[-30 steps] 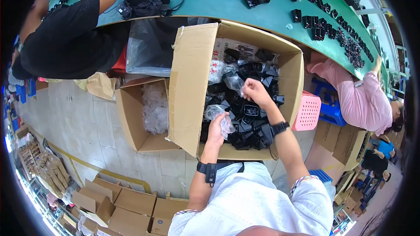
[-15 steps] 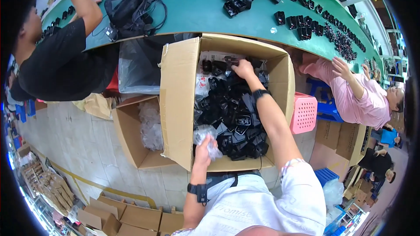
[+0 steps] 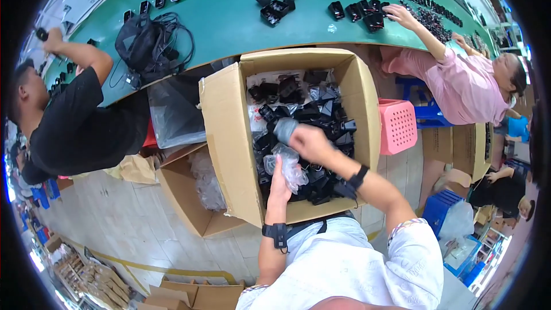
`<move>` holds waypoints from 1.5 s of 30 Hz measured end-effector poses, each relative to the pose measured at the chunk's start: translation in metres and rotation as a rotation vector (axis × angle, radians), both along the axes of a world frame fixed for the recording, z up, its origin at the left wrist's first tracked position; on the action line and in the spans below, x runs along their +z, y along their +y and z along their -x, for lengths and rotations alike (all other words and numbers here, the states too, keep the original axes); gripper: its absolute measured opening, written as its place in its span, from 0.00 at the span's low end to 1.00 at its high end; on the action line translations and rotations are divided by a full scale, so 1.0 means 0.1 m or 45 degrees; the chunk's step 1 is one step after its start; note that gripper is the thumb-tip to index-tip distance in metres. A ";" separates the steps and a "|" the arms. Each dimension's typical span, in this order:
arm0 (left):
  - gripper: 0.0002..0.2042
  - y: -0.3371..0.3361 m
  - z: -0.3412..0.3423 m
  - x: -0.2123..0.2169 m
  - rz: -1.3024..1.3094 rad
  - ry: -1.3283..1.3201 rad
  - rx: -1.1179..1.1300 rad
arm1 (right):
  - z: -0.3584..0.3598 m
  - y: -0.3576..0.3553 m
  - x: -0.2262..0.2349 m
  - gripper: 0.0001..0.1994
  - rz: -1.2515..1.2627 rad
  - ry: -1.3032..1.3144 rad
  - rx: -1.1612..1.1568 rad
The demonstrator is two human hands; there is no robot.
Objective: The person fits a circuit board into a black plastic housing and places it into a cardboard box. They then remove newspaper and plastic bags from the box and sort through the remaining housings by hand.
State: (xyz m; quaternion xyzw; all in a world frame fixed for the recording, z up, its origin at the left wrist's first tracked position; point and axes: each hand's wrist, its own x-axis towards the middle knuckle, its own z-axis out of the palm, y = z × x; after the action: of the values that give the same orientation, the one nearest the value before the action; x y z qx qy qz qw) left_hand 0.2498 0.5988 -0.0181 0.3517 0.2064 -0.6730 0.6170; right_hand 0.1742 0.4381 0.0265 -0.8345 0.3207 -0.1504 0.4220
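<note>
A large open cardboard box (image 3: pixel 228 138) stands in front of me, filled with black plastic parts (image 3: pixel 319 113), several in clear bags. My left hand (image 3: pixel 279 181) reaches over the near side and holds a crumpled clear plastic bag (image 3: pixel 288 163). My right hand (image 3: pixel 309 140) is above the parts, closed on a dark grey part (image 3: pixel 284 129) that sits just above the bag. Both wrists wear black bands.
A green conveyor table (image 3: pixel 229 23) with rows of black parts runs beyond the box. A person in black works at left, a person in pink at right. A smaller carton (image 3: pixel 192 206) with plastic bags, a pink basket (image 3: pixel 396 126) and flat cartons lie around.
My right hand has drawn back from the far side of the box to its middle, now gripping a dark part. My left hand still holds the clear bag and meets it.
</note>
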 end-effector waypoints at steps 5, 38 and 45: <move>0.16 0.09 0.00 -0.41 -0.051 0.000 -0.059 | 0.05 -0.11 0.08 0.05 -0.298 0.006 0.459; 0.11 0.12 0.28 -0.30 -0.232 -0.165 -0.001 | 0.45 -1.97 -1.19 0.11 0.275 1.194 -0.116; 0.09 0.16 0.37 -0.18 -0.306 -0.191 0.058 | 0.24 -1.92 -1.08 0.10 0.242 1.081 -0.230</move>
State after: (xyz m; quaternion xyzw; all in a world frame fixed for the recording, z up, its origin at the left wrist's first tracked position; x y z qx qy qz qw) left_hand 0.2128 0.6151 -0.0361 0.4676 0.2466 -0.6012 0.5993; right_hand 0.1499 0.2465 -0.0818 -0.8260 0.5221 0.1404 0.1596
